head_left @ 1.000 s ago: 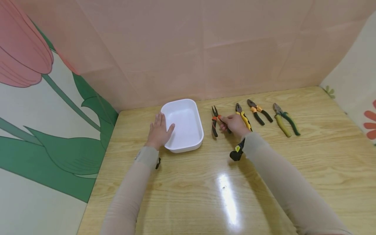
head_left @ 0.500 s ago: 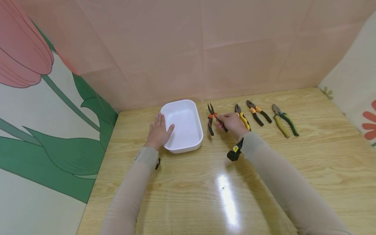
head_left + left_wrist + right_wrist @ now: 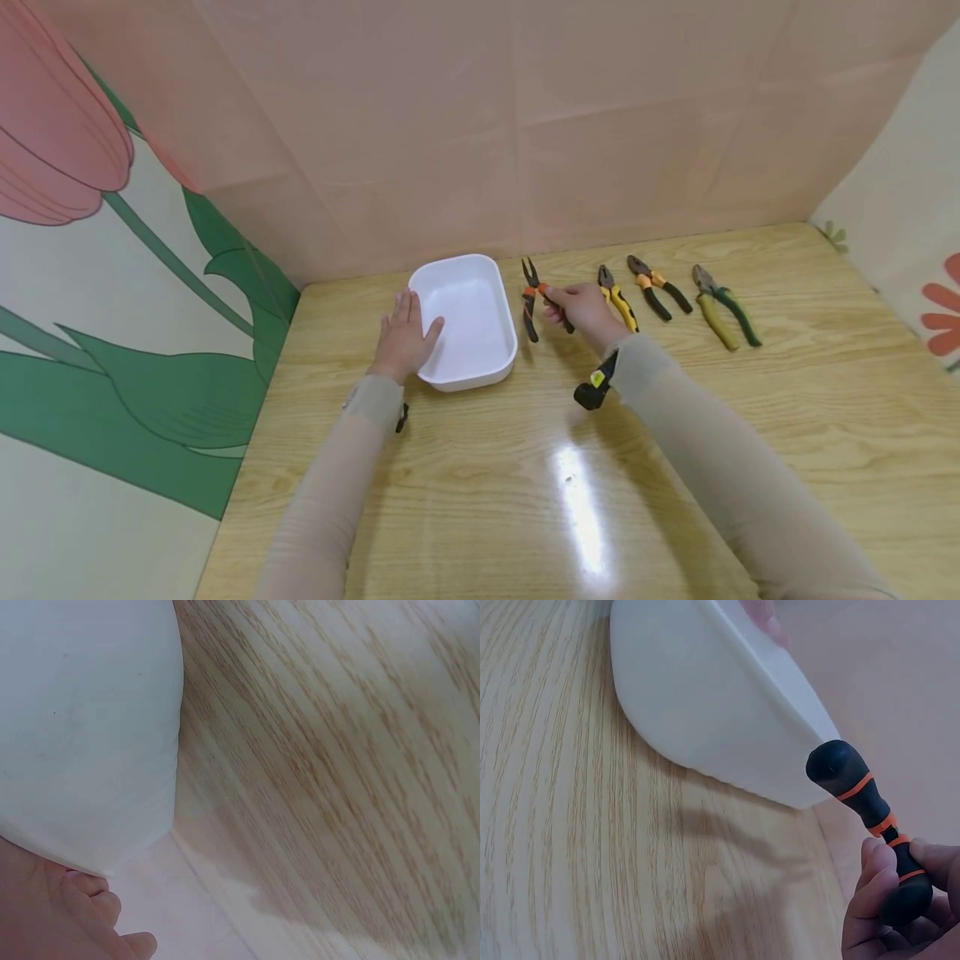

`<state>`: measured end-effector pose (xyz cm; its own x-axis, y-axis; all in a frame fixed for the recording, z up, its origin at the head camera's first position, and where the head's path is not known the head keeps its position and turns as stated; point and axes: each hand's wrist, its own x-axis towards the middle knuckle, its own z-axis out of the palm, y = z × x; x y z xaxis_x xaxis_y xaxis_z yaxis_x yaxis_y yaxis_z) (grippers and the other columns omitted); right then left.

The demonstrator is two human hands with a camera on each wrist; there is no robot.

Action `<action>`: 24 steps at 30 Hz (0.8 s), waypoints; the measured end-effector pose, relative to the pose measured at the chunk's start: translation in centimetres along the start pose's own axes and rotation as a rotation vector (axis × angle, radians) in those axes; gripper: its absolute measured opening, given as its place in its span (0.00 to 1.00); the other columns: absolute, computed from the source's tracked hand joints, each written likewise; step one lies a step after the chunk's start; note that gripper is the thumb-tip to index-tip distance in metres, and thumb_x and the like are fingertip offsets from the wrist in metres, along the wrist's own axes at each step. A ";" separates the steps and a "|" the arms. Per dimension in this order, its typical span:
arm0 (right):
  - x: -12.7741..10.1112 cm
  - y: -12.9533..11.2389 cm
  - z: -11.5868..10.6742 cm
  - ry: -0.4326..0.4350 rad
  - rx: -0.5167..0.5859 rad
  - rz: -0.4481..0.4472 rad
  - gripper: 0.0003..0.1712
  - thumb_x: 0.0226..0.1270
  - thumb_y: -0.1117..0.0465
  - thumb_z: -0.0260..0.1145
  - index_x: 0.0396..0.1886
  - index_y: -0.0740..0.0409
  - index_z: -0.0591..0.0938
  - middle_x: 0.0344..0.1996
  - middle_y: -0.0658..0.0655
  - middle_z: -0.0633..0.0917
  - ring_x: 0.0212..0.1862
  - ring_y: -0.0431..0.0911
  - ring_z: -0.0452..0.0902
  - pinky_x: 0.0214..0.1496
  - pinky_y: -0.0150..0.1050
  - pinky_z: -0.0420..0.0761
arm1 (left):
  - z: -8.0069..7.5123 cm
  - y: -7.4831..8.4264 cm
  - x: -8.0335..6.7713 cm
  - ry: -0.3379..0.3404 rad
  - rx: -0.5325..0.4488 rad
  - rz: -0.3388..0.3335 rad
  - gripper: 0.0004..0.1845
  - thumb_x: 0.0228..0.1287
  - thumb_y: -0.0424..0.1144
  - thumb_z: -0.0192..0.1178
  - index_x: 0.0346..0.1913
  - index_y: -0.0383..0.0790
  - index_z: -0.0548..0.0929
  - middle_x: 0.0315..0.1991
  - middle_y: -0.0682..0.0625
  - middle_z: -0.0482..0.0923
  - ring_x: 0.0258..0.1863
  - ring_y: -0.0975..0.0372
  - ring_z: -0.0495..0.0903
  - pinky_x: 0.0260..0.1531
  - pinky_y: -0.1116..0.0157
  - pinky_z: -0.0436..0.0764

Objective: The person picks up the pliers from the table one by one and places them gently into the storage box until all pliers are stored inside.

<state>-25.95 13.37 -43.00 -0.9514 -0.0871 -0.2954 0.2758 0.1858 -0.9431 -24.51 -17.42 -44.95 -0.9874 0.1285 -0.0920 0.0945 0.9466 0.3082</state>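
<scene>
My right hand pinches one handle of the long-nose pliers, which have black handles with orange bands and spread legs. In the right wrist view the pliers are clear of the table, their shadow falling on the wood beside the white tray. The left hand lies with straight fingers over the left rim of the white tray, thumb reaching inside. From the left wrist view, part of that hand shows at the tray's edge.
Right of the right hand lie yellow-and-black pliers, orange-and-black pliers and pliers with yellow and green handles. A pink cloth wall stands behind the wooden table.
The right hand has moved left with the long-nose pliers, lifting them off the table and bringing them closer to the tray. My left hand and the tray have stayed put.
</scene>
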 end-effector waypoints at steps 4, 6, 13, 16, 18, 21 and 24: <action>0.0 -0.2 0.2 0.011 0.005 0.008 0.25 0.82 0.54 0.55 0.57 0.74 0.79 0.32 0.55 0.84 0.34 0.41 0.78 0.40 0.35 0.80 | 0.0 0.0 0.1 -0.003 0.003 0.000 0.45 0.79 0.63 0.33 0.80 0.30 0.39 0.82 0.37 0.34 0.81 0.48 0.35 0.78 0.44 0.44; 0.0 -0.4 0.4 0.017 0.005 0.010 0.25 0.82 0.54 0.55 0.57 0.74 0.79 0.32 0.54 0.84 0.35 0.42 0.79 0.40 0.35 0.80 | 0.1 0.0 0.1 -0.003 0.003 -0.003 0.45 0.79 0.63 0.33 0.80 0.30 0.39 0.82 0.37 0.34 0.81 0.48 0.35 0.78 0.44 0.44; 0.0 -0.9 1.0 0.025 0.012 -0.018 0.24 0.81 0.55 0.57 0.56 0.74 0.80 0.28 0.51 0.84 0.33 0.41 0.80 0.39 0.35 0.82 | 0.1 -0.1 0.1 -0.008 -0.006 -0.012 0.45 0.79 0.63 0.32 0.80 0.31 0.38 0.82 0.38 0.33 0.81 0.48 0.34 0.78 0.44 0.42; 0.0 -1.1 1.3 0.024 0.015 -0.020 0.23 0.80 0.54 0.58 0.54 0.74 0.81 0.27 0.50 0.84 0.30 0.38 0.79 0.37 0.33 0.82 | 0.1 0.0 0.1 -0.007 -0.009 -0.009 0.45 0.79 0.63 0.32 0.80 0.31 0.38 0.82 0.38 0.33 0.81 0.48 0.34 0.78 0.44 0.42; 0.0 -1.2 1.5 0.023 0.019 -0.012 0.23 0.80 0.54 0.58 0.53 0.73 0.82 0.26 0.50 0.84 0.29 0.38 0.79 0.35 0.33 0.81 | 0.1 0.0 0.1 -0.005 -0.013 -0.006 0.45 0.79 0.63 0.32 0.80 0.31 0.38 0.82 0.38 0.33 0.81 0.48 0.34 0.78 0.44 0.42; 0.0 -1.4 1.9 0.015 0.031 -0.003 0.21 0.80 0.55 0.57 0.51 0.72 0.82 0.26 0.50 0.83 0.28 0.37 0.78 0.33 0.32 0.79 | 0.0 0.1 0.0 -0.005 -0.021 -0.009 0.45 0.79 0.64 0.33 0.80 0.31 0.39 0.82 0.38 0.33 0.81 0.48 0.35 0.78 0.45 0.42; 0.1 -1.5 2.5 0.004 0.052 -0.008 0.22 0.80 0.56 0.57 0.50 0.75 0.81 0.25 0.50 0.83 0.27 0.37 0.77 0.32 0.31 0.78 | 0.0 0.0 0.0 -0.007 -0.022 -0.009 0.45 0.79 0.63 0.32 0.80 0.31 0.38 0.82 0.39 0.32 0.81 0.48 0.34 0.78 0.45 0.42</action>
<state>-26.10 10.66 -41.99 -0.9541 -0.0847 -0.2872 0.2747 0.1341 -0.9521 -24.50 -17.40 -44.96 -0.9873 0.1219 -0.1014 0.0824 0.9409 0.3284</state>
